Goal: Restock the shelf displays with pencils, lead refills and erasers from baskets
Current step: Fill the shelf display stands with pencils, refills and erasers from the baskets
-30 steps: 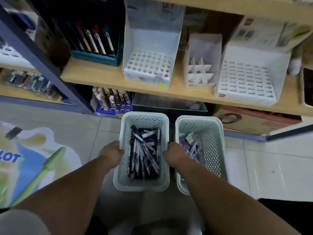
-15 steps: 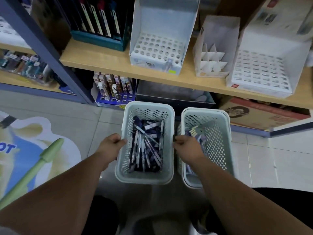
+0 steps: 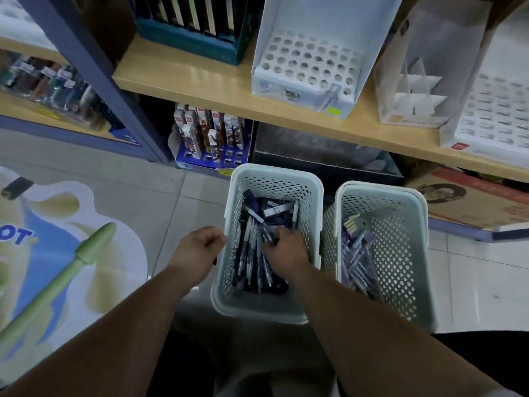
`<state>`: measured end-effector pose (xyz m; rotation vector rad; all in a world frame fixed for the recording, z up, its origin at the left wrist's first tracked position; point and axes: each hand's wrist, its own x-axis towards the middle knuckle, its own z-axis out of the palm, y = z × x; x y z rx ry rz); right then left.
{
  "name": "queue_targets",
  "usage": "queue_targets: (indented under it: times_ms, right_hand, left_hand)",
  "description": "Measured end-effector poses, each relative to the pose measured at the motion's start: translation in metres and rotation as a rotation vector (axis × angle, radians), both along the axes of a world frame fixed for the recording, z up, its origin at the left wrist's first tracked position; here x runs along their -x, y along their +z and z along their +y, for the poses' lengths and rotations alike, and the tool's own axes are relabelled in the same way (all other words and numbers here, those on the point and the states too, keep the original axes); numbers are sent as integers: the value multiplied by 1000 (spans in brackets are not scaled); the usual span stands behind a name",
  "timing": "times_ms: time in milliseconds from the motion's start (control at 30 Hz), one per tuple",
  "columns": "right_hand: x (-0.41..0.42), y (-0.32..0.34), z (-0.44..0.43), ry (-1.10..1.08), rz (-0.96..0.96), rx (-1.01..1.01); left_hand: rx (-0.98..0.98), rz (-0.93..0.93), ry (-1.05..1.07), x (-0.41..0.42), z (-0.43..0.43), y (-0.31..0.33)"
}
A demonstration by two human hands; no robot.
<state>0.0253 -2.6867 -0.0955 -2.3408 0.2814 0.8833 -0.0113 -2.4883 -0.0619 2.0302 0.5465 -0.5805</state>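
Below the light wood-grain shelf board (image 3: 186,78) with its faint sheen, the pale green perforated plastic basket (image 3: 274,171) looks matt, as does the twin pale green plastic basket (image 3: 380,191), likewise below it. On that board the white cardboard display with round holes (image 3: 307,21) is smooth. The grey floor tiles (image 3: 472,285) below gleam glossy.

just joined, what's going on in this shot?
A person is bent over two pale baskets on the floor in front of a shelf. The right hand is down among the pencils in the left basket; a grasp isn't clear. The left hand sits against that basket's left wall. The right basket is untouched. The white holed display above looks mostly empty.
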Motion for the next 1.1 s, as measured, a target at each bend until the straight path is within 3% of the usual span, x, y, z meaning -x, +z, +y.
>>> queue_targets:
  times_ms: [267,633,1100]
  right_hand:
    - [8,-42,30,-210,58,120]
    - [0,-47,60,-101,-38,144]
    - [-2,-42,44,-115,-7,-69]
  left_hand:
    - [90,22,-28,-1,10,-12]
    - [111,-5,-20,1,9,-17]
    - [107,-9,-41,1,8,-16]
